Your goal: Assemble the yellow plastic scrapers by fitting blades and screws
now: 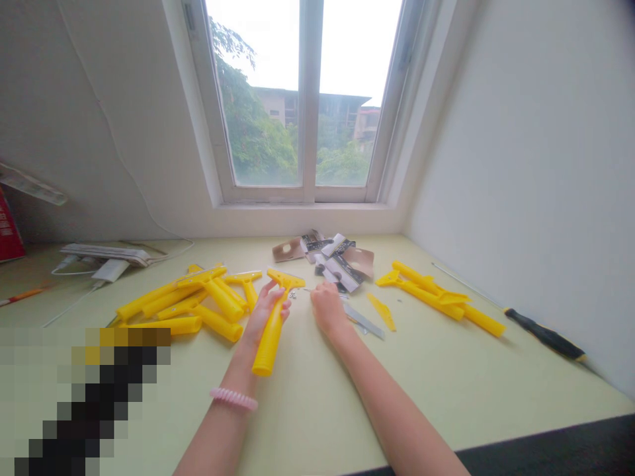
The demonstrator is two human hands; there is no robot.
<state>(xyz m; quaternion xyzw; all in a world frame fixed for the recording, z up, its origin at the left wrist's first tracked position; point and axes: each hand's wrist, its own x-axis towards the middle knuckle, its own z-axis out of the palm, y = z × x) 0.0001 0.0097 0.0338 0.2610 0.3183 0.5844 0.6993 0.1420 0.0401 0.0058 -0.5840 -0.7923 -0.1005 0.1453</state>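
Over at the far left of the pale green worktop (317,410), a red box (10,225) is cut off by the edge of the view. Near it lie an orange pencil (20,297) and a white charger (112,270) with thin white cords. A blurry patch (84,396) covers the bottom left corner, and the dark and yellow thing under it is too hidden to make out.

Next comes a messy pile of yellow plastic scrapers (198,304), some lying across others, so parts of them are hidden. The left hand (262,311), with a pink coiled band (233,398) on its wrist, holds one more yellow scraper (270,337) up off the pile. Its fingers curl around the handle, but the handle hides part of them.

Tiny silver screws (292,294) sit just beside that scraper, too small to count. The right hand (327,307) is close by, with its fingers bent down and close together. Their tips are out of sight, so it is hard to tell if they pinch anything. A steel blade (364,320) lies just past it, below a heap of torn card packs (337,258) under the window (307,99).

Farther right are more yellow scrapers (421,291), then a black-handled screwdriver (546,334) beside the wall.
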